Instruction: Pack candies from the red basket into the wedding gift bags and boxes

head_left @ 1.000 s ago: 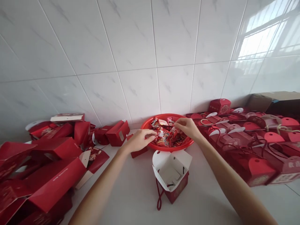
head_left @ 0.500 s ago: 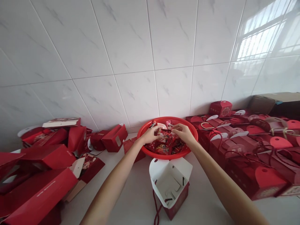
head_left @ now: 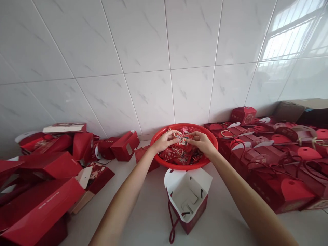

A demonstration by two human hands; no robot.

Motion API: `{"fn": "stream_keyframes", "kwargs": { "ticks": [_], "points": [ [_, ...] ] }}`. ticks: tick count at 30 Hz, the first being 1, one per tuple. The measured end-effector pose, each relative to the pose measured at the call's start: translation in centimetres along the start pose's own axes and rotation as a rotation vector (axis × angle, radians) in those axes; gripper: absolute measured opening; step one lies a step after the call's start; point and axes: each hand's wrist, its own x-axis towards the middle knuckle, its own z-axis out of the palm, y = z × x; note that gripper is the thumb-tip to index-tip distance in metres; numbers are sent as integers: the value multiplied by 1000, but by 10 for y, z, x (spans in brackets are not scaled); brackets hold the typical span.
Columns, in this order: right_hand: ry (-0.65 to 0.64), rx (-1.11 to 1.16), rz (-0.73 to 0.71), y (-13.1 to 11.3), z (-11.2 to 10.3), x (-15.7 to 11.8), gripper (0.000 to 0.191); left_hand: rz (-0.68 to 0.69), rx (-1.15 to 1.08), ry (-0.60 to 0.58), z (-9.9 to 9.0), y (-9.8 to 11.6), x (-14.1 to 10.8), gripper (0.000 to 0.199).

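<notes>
A red plastic basket full of small red wrapped candies stands against the tiled wall. Both my hands are over it. My left hand and my right hand meet above the pile and together pinch one small wrapped candy packet between their fingertips. Just in front of the basket an open red gift box with white flaps and a red cord handle stands upright, with nothing visible inside it.
Flat and half-folded red boxes are heaped at the left. Several closed red gift boxes with handles fill the right side. A brown cardboard carton sits at the far right by the wall.
My two hands have come together from apart and lifted a candy packet a little above the pile. The view has shifted slightly.
</notes>
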Motion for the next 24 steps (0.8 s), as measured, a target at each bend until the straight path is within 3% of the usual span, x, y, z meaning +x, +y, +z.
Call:
{"fn": "stream_keyframes", "kwargs": {
  "ticks": [6,12,14,18,21,24],
  "points": [
    [42,50,-24,-4,1,-2,44,13,11,91,0,-4,2,66],
    [234,94,-54,-2,-3,0,44,-47,103,65,-1,-7,3,70],
    [256,129,-33,-3,-2,0,40,-40,173,-13,0,-5,2,74],
    [284,157,27,-5,2,0,39,-148,352,-286,3,0,0,75],
    [259,78,37,-4,3,1,30,-162,524,-406,2,1,2,55],
    [186,-9,13,-2,2,1,15,-144,585,-449,0,-2,4,37]
  ]
}}
